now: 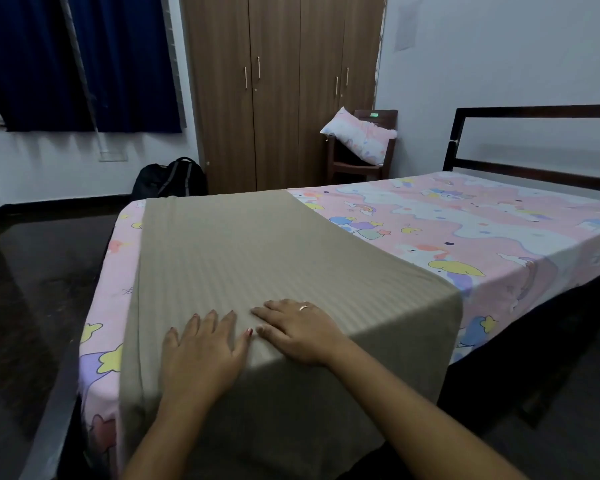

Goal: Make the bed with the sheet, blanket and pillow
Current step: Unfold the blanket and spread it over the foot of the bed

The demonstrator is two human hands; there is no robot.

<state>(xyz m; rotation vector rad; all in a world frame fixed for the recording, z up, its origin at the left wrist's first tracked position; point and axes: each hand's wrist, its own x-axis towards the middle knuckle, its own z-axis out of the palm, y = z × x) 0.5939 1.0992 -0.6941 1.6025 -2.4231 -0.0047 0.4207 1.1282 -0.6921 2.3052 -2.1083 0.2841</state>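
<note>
A pink cartoon-print sheet (465, 223) covers the mattress. A beige striped blanket (243, 247) lies folded across the foot half of the bed and hangs over the near edge. My left hand (205, 348) rests flat on the blanket at that edge, fingers spread. My right hand (298, 330), with a ring on it, lies flat beside it, its fingertips almost touching the left hand's. Neither hand grips the cloth. A matching pink pillow (361, 135) leans on a wooden chair (354, 168) beyond the bed.
The dark headboard (534, 140) stands at the right against the wall. A brown wardrobe (278, 91) fills the back wall. A black backpack (174, 178) sits on the dark floor beside it. Blue curtains (84, 60) hang at the left.
</note>
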